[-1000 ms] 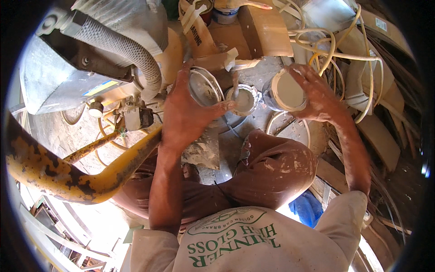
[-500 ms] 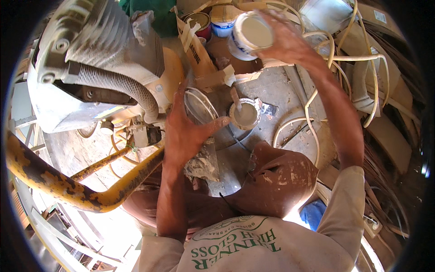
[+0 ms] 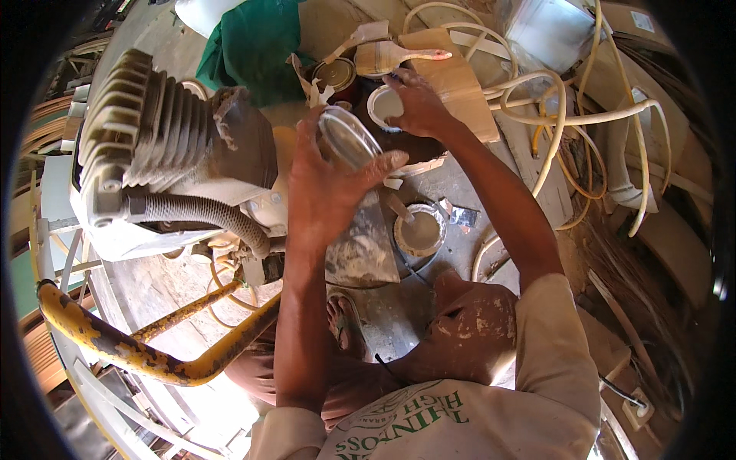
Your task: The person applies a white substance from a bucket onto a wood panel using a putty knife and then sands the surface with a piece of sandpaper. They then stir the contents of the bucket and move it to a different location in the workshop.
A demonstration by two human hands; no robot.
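Note:
My left hand is closed on a round metal lid, held tilted above a dusty flat board. My right hand grips a can of pale grey material at the opened cardboard box, among a brown can and a wide wood-handled brush. Between me and the box, a smaller tub of grey paste stands on the floor with a stick in it, beside a small crumpled dark-and-silver piece.
A dusty finned compressor with a ribbed hose stands at left, above a rusty yellow tube handle. Pale hoses loop at right, near stacked boards. Green cloth lies at the back; a power socket is at lower right.
My right hand has carried the can away from beside the tub, up and forward into the cardboard box. My left hand still holds the lid. The view has shifted, showing more behind the box.

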